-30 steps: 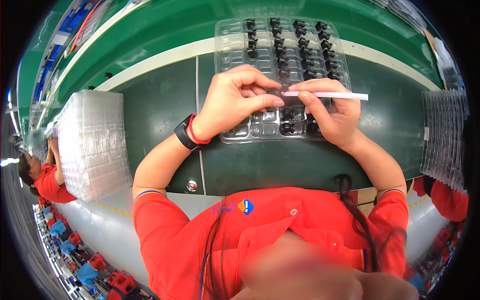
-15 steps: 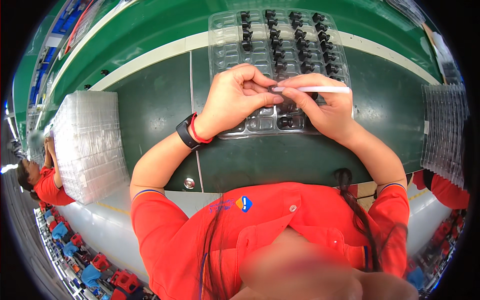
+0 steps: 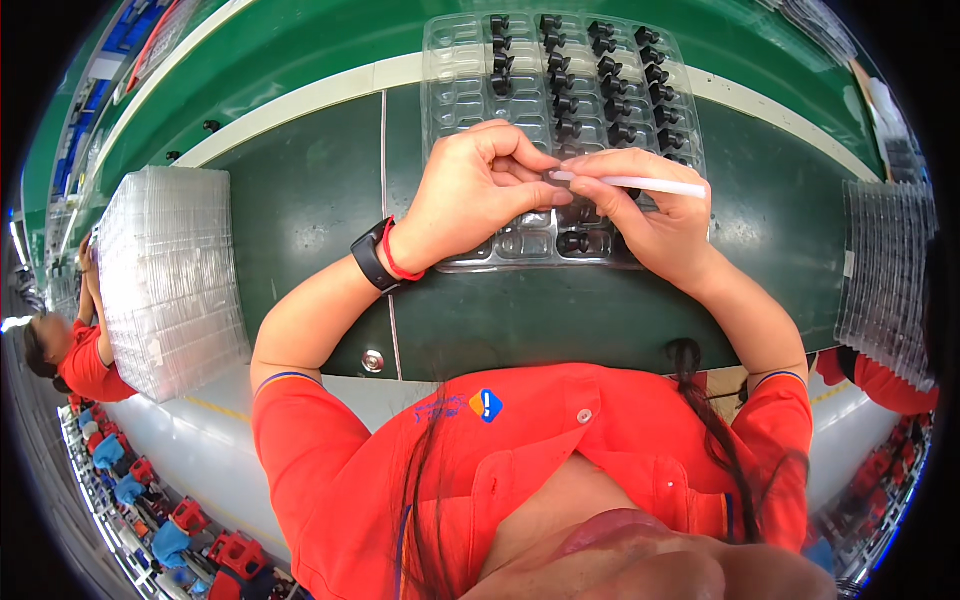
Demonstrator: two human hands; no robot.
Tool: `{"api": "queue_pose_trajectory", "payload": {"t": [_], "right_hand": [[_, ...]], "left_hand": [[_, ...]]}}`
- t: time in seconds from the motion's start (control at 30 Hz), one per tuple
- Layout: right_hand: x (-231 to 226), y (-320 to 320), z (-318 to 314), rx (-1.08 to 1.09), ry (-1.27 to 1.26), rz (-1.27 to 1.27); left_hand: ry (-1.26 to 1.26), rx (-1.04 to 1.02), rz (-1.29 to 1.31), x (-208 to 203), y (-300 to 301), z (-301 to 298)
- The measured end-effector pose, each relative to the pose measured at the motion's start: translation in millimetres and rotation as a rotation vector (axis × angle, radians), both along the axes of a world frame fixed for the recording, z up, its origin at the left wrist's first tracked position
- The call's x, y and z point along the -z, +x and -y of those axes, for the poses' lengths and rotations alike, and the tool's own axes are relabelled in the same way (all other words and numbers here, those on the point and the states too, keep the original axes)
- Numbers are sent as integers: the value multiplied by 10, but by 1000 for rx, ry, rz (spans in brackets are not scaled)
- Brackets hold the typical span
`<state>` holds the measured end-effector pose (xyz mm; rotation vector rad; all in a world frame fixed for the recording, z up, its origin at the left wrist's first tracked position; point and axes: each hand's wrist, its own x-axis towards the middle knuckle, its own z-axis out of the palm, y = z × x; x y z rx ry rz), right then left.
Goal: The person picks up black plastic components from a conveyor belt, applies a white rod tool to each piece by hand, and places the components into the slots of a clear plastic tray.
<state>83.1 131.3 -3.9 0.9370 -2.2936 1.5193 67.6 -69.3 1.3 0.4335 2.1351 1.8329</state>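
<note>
My left hand (image 3: pixel 480 190) is closed in a pinch on a small dark part, mostly hidden by the fingers. From the right, my right hand (image 3: pixel 655 215) grips a slim white pen-like stick (image 3: pixel 655 186), its tip at the left fingertips. Both hands are above the near half of a clear plastic tray (image 3: pixel 457 88) with moulded pockets. Small black camera-like parts (image 3: pixel 616 108) sit in several columns of it, and one black part (image 3: pixel 574 242) lies in a near pocket. Some of the pockets are covered by my hands.
A tall stack of clear trays (image 3: pixel 175 280) stands at the left, and another stack (image 3: pixel 885 280) at the right. The green worktop (image 3: pixel 310 200) has a pale strip along its far side. Beyond the left stack, a person in a red shirt (image 3: pixel 92 365) is at work.
The whole view has shifted slightly. The stick's tip has moved a little to the right, and less of the dark part shows between my fingers. Both hands keep their grips.
</note>
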Motion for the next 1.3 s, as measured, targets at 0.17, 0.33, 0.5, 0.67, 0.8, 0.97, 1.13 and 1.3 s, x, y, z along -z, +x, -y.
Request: {"api": "queue_pose_trajectory", "payload": {"t": [0.17,0.33,0.5,0.67,0.8,0.97,1.13,1.3], "right_hand": [[-1,-13,9,-16,-12,-23],[-4,-4,25,-10,-6,-9],[43,8,-10,46,-127,-13],[15,32,-40,76,-124,-24],[30,12,-49,47,-111,-60],[6,22,-55,39,-53,-33],[-14,41,-49,33,-23,7],[-15,47,-48,28,-28,55]], "left_hand": [[16,-11,-1,-15,-1,-1],[5,-8,53,-50,-1,2],[10,36,189,-78,-39,39],[83,74,214,-37,-78,90],[-108,-85,-130,-138,-203,209],[-365,-251,-805,-53,-412,281],[-618,-172,-1197,92,-439,253],[-638,-118,-1163,104,-433,245]]}}
